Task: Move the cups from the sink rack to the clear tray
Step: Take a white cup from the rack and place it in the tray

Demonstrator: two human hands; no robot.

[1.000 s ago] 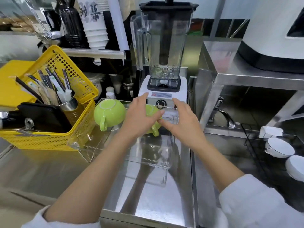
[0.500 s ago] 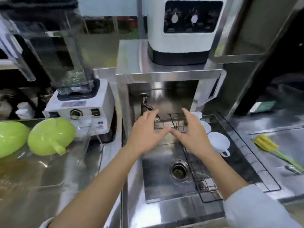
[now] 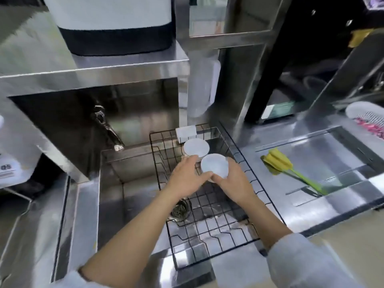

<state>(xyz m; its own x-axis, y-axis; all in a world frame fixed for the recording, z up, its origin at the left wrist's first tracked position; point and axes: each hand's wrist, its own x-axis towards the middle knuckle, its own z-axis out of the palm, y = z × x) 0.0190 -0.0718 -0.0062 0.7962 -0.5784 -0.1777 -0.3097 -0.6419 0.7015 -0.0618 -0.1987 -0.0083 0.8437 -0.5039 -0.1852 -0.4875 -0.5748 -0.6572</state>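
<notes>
A black wire rack [image 3: 209, 227] sits across the right half of the steel sink [image 3: 133, 196]. Two white cups stand upside down in its far part. The nearer white cup [image 3: 214, 167] is clasped between my left hand [image 3: 187, 179] on its left side and my right hand [image 3: 232, 181] on its right and near side. The farther white cup [image 3: 196, 148] stands just behind it, untouched. The clear tray is out of view to the left.
A faucet [image 3: 106, 129] juts over the sink's back left. A white sponge [image 3: 186, 133] lies at the rack's far edge. A yellow-green brush [image 3: 286, 169] rests on the counter to the right. A white machine [image 3: 112, 23] stands on the shelf above.
My view swung right from the tray with green cups to the sink. Both hands moved from the tray across to the rack and closed around the nearer white cup.
</notes>
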